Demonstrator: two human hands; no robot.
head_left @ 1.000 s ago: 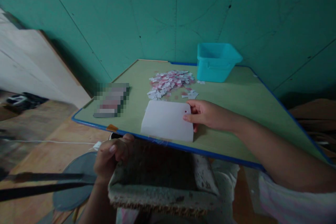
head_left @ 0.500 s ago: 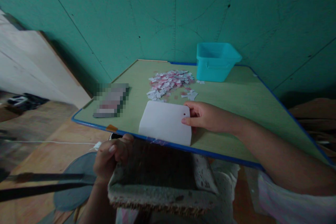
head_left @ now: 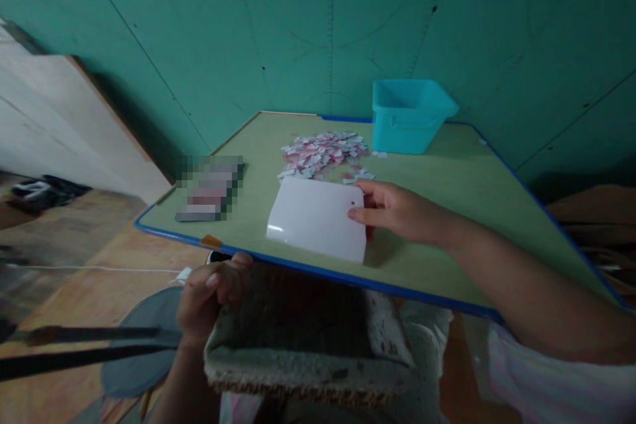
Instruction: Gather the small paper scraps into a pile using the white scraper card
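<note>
My right hand (head_left: 382, 209) pinches the right edge of a thin white plastic sheet (head_left: 315, 215), thumb on top and fingers behind. The sheet is glossy and slightly bent, with rounded corners and a small hole near the thumb. It is tilted over the green tabletop (head_left: 447, 212), just in front of a pile of small white and pink paper pieces (head_left: 322, 154). Below the table's front edge, my left hand (head_left: 211, 291) is closed at the left rim of a dark-bottomed, whitish-walled box (head_left: 308, 368). Its fingertips are partly hidden.
A turquoise plastic bin (head_left: 410, 119) stands at the back right of the table, against the green wall (head_left: 318, 26). A blurred-out flat device (head_left: 211, 189) lies at the left. Blue edging (head_left: 298, 271) borders the table. A grey round stool seat (head_left: 142, 344) is at lower left.
My right hand has moved the white plastic sheet away from the table's front edge, toward the paper pile. The left hand and the box stay where they were.
</note>
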